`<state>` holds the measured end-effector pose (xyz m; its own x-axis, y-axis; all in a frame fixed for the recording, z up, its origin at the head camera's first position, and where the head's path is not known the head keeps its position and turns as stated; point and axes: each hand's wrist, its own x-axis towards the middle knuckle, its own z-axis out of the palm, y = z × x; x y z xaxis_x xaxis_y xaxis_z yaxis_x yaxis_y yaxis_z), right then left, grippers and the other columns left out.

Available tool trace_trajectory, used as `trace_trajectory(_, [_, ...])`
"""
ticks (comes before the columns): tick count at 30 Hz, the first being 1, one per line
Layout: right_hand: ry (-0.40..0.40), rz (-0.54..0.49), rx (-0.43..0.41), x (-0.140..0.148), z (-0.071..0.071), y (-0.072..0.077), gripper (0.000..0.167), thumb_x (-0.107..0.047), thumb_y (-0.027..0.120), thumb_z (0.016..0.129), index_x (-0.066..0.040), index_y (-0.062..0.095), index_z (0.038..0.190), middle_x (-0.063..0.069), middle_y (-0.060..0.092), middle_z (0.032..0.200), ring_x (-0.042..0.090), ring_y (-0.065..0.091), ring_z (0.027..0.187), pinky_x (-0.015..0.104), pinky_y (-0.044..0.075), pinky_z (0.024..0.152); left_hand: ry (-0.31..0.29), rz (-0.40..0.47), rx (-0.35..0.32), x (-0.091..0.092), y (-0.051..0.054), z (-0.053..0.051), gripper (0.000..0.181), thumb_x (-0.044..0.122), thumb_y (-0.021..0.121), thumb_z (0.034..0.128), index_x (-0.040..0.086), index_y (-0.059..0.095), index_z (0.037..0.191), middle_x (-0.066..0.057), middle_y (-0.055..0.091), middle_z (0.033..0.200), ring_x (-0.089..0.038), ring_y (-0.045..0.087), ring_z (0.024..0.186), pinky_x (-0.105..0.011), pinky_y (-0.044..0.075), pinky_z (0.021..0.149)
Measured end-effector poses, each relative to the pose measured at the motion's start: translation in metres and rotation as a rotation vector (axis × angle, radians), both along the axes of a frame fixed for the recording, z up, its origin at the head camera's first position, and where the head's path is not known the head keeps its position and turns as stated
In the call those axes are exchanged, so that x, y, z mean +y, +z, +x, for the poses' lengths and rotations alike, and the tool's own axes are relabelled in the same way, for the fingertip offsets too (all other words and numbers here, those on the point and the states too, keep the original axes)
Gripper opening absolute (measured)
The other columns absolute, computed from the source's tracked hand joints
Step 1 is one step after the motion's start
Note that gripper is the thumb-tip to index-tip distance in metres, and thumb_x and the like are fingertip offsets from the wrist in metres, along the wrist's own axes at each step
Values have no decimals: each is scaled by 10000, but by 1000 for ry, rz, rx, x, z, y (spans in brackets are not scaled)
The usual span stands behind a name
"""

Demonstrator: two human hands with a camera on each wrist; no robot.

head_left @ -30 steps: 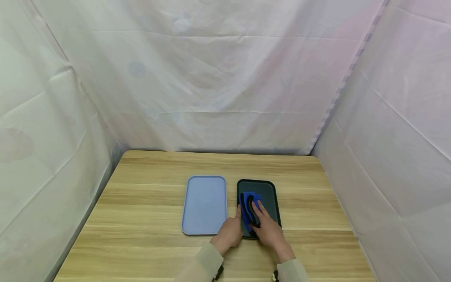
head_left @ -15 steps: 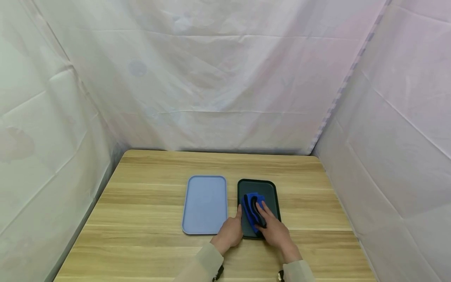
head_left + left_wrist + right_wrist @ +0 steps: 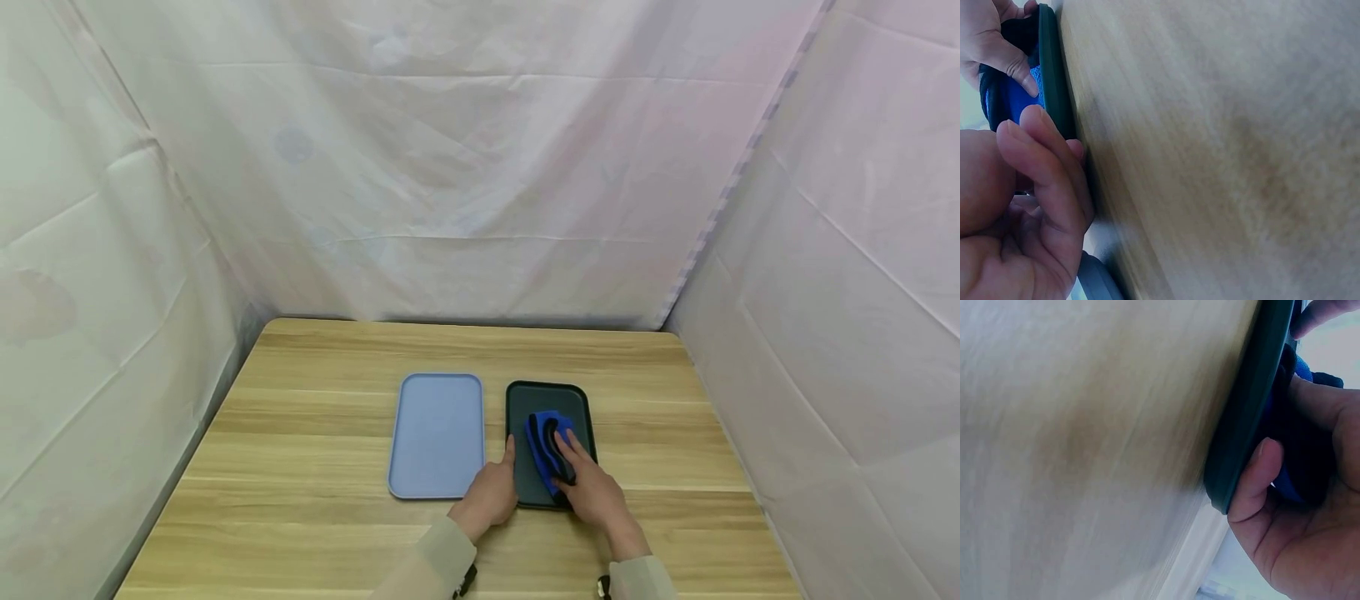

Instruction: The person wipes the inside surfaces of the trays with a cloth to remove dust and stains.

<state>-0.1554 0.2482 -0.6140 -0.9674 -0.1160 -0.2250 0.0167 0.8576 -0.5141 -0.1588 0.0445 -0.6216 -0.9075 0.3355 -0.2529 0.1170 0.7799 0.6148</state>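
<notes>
A folded blue cloth with black edging [image 3: 538,446] lies on the dark green tray [image 3: 522,396]. My right hand [image 3: 594,496] grips the cloth at its right side and near end, fingers spread over the top. In the right wrist view, a curled little-finger-side fingertip [image 3: 1260,469] sits against the tray's outer rim. My left hand [image 3: 489,497] rests at the tray's left rim, its index finger straight along the edge. The other left fingers [image 3: 1047,181] bend loosely beside the rim in the left wrist view, holding nothing visible between them.
A light blue tray [image 3: 438,437] lies left of the dark one, a narrow gap between them. Both rest on a wood-grain table [image 3: 322,433]. Pale cloth hangs [image 3: 480,167] at the back and on both sides.
My right hand has slid the cloth to the right across the dark tray, uncovering more of its left part. My left hand and both trays stay almost where they were.
</notes>
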Motion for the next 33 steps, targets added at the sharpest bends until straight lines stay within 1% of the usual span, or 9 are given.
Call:
trace_trajectory(7, [-25, 13, 12, 2, 1, -2, 803, -241, 751, 953, -251, 331, 1637, 102, 235, 1726, 479, 568, 1326, 492, 563, 747, 0, 33, 5, 0, -2, 1, 913, -16, 673, 913, 43, 154, 1661, -17, 482, 487, -125, 370, 373, -271, 342, 394])
trace_trajectory(10, [-42, 18, 20, 1, 0, -1, 791, -252, 743, 959, -233, 335, 1637, 121, 244, 1721, 469, 581, 1316, 483, 560, 731, 1, 30, 6, 0, -2, 1, 911, -23, 668, 911, 40, 153, 1660, -14, 479, 479, -119, 366, 367, -268, 339, 389])
trace_trajectory(14, [-75, 35, 24, -1, -1, -2, 770, -276, 725, 972, -225, 339, 1636, 130, 253, 1716, 458, 594, 1305, 503, 562, 760, 1, 17, 7, 1, -2, 1, 900, -24, 653, 920, 40, 145, 1661, -16, 485, 473, -120, 381, 362, -268, 352, 388])
trace_trajectory(17, [-101, 37, 22, -4, -2, -3, 766, -283, 713, 979, -224, 329, 1639, 131, 247, 1716, 454, 606, 1289, 469, 557, 737, 2, 4, 7, 2, -1, 0, 935, -22, 660, 917, 31, 99, 1663, -20, 491, 483, -131, 410, 379, -273, 369, 405])
trace_trajectory(20, [-125, 20, 20, -7, -3, -3, 767, -275, 711, 976, -212, 329, 1639, 144, 246, 1714, 458, 617, 1269, 401, 523, 639, 11, 3, 1, 2, 0, 0, 981, -23, 674, 906, -5, 42, 1655, -27, 504, 497, -148, 445, 396, -284, 383, 422])
trace_trajectory(22, [-140, 16, 13, -9, -5, -3, 771, -286, 708, 974, -219, 324, 1640, 133, 241, 1717, 454, 617, 1270, 364, 493, 602, 15, 0, -6, 2, 0, 0, 1000, -21, 678, 902, -23, 12, 1648, -26, 513, 506, -152, 466, 402, -285, 392, 430])
trace_trajectory(24, [-149, 15, 7, -10, -6, -4, 768, -297, 704, 975, -224, 326, 1639, 127, 241, 1718, 452, 601, 1294, 362, 489, 598, 13, -9, -8, 1, 0, -1, 1003, -18, 680, 899, -37, 8, 1643, -25, 517, 510, -152, 474, 404, -284, 395, 433])
trace_trajectory(28, [-156, 24, 6, -11, -10, -5, 761, -311, 696, 976, -222, 328, 1637, 134, 248, 1714, 453, 574, 1329, 403, 527, 661, 0, -29, -1, 1, -2, -3, 1007, -12, 689, 892, -39, 18, 1643, -21, 522, 525, -145, 484, 412, -274, 405, 439])
trace_trajectory(33, [-175, -1, -2, -12, -14, -4, 756, -294, 692, 975, -206, 334, 1635, 149, 239, 1715, 453, 623, 1258, 366, 474, 571, -4, -28, -3, 1, -2, -3, 1019, -1, 705, 891, -35, 20, 1644, -25, 525, 528, -146, 486, 416, -276, 409, 440])
